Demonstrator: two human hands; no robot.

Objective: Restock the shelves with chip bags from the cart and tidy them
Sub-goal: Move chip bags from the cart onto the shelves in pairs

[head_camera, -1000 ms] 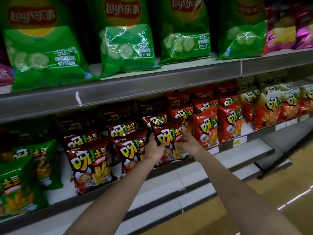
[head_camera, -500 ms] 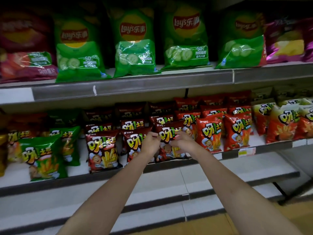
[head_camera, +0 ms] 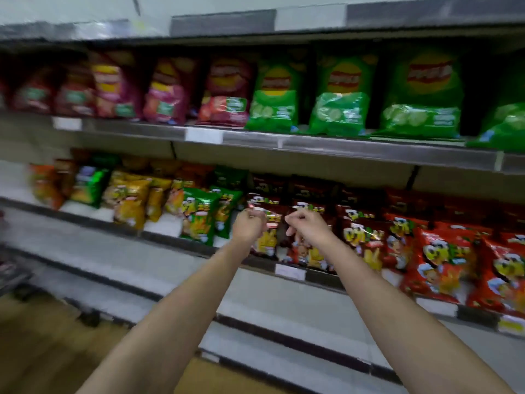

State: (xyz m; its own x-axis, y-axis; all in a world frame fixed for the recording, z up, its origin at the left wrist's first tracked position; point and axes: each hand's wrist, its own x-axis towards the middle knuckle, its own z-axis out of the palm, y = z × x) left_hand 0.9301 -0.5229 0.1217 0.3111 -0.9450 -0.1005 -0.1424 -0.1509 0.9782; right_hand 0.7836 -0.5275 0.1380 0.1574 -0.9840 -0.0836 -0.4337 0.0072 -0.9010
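Observation:
My left hand (head_camera: pixel 249 227) and my right hand (head_camera: pixel 308 227) are raised side by side in front of the dark red chip bags (head_camera: pixel 309 253) on the lower shelf (head_camera: pixel 170 237). The fingers of both hands are curled at the level of the bags' top edges. Motion blur hides whether either hand pinches a bag or only hovers before it. Brighter red bags (head_camera: pixel 443 257) of the same brand stand to the right, and green bags (head_camera: pixel 199 217) and yellow bags (head_camera: pixel 130 200) to the left.
The upper shelf (head_camera: pixel 341 149) carries large green bags (head_camera: pixel 338 109) on the right and maroon bags (head_camera: pixel 224 103) on the left. A dark frame on wheels, perhaps the cart (head_camera: pixel 11 268), shows at the far left edge. Wooden floor (head_camera: pixel 42 351) lies below the white base.
The view has swung left and gone blurred. Both hands have left the sides of the dark red bag and now sit higher, near the bags' tops, with fingers curled.

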